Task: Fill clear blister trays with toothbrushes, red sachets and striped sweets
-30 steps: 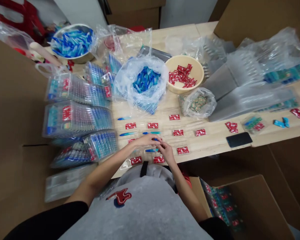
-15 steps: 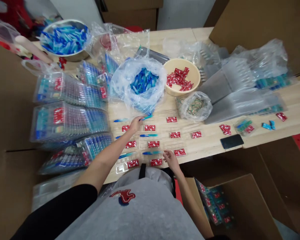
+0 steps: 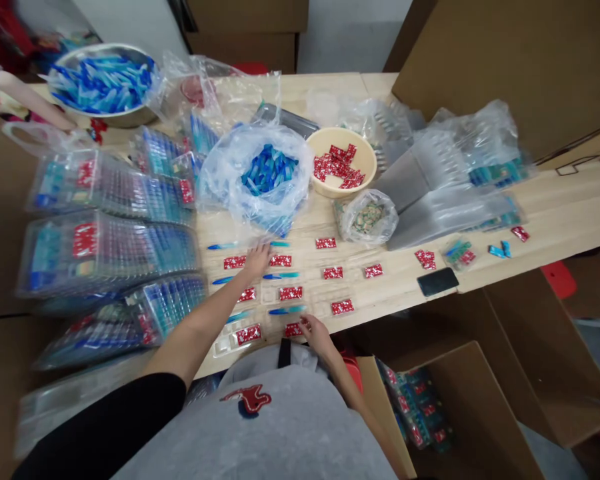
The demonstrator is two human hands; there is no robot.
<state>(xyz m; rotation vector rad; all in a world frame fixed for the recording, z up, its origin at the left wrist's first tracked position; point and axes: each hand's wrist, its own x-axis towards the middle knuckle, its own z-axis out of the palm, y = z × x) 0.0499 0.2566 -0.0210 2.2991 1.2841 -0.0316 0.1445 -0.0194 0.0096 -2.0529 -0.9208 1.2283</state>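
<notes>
My left hand (image 3: 259,260) reaches across the table, fingers extended over one end of a slim blue-and-teal piece (image 3: 281,245) in the far row. It covers part of that piece, and a firm grip does not show. My right hand (image 3: 318,335) is at the near edge with fingers apart, by a red packet with white specks (image 3: 293,329). Clear plastic trays (image 3: 223,345) lie in rows. Several hold red packets, such as one packet (image 3: 249,334), and blue-teal pieces, such as one piece (image 3: 286,311).
Beyond my hands are a plastic bag of blue pieces (image 3: 220,173), a cream bowl (image 3: 341,191) of red packets and a bag of small pieces (image 3: 387,223). Stacked filled trays (image 3: 115,250) stand left. A phone (image 3: 437,283) lies right, above an open carton (image 3: 485,413).
The view has swung right. My left hand has brought the blue-teal piece down into the far row, and its fingers have straightened. My right hand has moved left toward the near red packet.
</notes>
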